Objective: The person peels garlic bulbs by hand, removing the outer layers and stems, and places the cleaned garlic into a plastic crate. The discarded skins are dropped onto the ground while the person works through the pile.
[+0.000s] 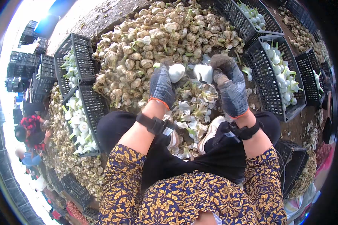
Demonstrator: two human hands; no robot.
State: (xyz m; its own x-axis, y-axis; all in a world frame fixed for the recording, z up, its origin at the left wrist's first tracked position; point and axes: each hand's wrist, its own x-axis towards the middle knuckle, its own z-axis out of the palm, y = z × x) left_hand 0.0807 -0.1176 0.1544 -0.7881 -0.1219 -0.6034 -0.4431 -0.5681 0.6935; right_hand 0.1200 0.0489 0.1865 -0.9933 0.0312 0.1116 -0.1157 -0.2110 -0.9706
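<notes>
My left hand [162,87], in a grey glove with an orange cuff, grips a peeled white garlic bulb [176,72]. A matching glove covers my right hand [230,89], which holds a piece of white garlic skin [203,73] close to the bulb. Both hands hover over a big heap of unpeeled garlic [154,45] in front of me. Loose white peelings [191,108] lie below my hands, between my shoes.
A black crate [278,80] with peeled bulbs stands at my right; more black crates [80,86] with peeled bulbs sit at my left. Another crate [248,17] stands beyond the heap. Other people crouch at the far left [32,135] beside more garlic.
</notes>
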